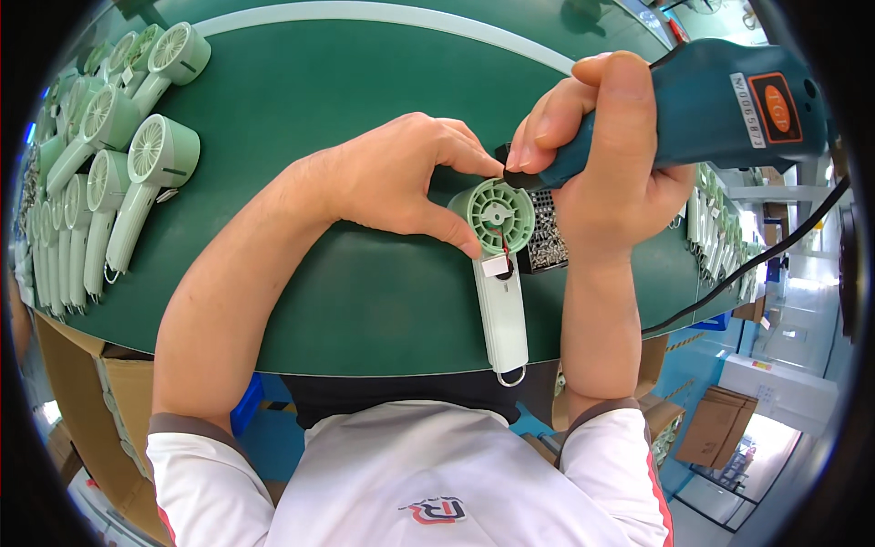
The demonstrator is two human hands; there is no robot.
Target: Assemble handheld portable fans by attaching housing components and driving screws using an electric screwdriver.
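A pale green and white handheld fan (501, 310) lies on the green table, its round head away from me and its handle toward me. Red and dark wires show at the open head, beside a small white tag. My left hand (410, 178) curls around the left side of that head, thumb and fingertips against it. In my right hand (611, 155) is a teal electric screwdriver (711, 105), gripped near its nose. Its tip points down at the far rim of the fan head; the exact contact point is hidden. Behind the fan sits a black tray of small screws (547, 232).
Many assembled handheld fans (164, 150) are heaped along the table's left side. More fan parts (720, 228) lie in rows at the right edge. A black cable (756, 260) runs down from the screwdriver's right side. Cardboard boxes (715, 427) stand below the table.
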